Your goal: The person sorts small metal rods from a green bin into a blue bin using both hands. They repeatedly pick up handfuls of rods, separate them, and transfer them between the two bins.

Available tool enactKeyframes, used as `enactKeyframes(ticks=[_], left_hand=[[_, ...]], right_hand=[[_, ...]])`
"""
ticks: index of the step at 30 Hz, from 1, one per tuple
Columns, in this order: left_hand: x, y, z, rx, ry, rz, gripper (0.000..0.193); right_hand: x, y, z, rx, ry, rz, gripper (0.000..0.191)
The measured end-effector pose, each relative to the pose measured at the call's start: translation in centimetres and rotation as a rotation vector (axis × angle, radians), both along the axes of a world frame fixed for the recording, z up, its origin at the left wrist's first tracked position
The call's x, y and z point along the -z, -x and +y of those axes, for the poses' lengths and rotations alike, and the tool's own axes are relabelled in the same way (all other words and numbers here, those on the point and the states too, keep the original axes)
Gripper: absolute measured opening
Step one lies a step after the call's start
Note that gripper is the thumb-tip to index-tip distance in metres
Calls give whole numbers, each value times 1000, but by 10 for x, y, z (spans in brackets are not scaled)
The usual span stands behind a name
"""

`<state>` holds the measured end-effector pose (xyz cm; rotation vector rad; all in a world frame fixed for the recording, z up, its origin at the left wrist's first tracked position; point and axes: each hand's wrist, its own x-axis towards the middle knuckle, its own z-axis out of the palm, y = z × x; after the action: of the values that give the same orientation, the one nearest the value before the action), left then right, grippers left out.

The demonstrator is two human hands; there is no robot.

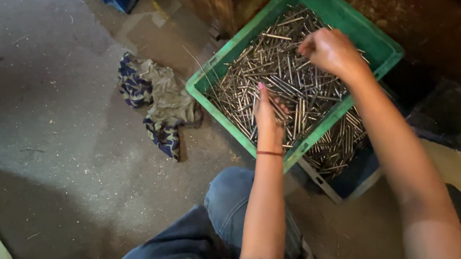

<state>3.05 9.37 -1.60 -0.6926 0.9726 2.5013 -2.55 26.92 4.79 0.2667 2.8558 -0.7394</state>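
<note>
My two hands work one green crate (384, 48) of countless metal pins (281, 78): left hand (266, 113) fingers together on several, right hand (330, 50) fingers pinched, contents unclear. One rag (159, 102) lies beside.

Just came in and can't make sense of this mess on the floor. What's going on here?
A person crouched on the concrete floor has both hands in a green crate full of thin metal rods. The left hand rests on the rods near the front; the right hand pinches some farther back. A crumpled cloth lies beside the crate.

Dim, warm light; right hand perhaps blurred
</note>
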Motion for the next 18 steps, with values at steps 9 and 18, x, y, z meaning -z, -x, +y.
enactKeyframes(ticks=[9,18], left_hand=[[-7,6,-14,-55,-195,-93,51],[9,3,-11,-52,-148,-44,39]], right_hand=[[49,-5,14,-267,-497,50,20],[60,-32,29,-442,-714,222,24]])
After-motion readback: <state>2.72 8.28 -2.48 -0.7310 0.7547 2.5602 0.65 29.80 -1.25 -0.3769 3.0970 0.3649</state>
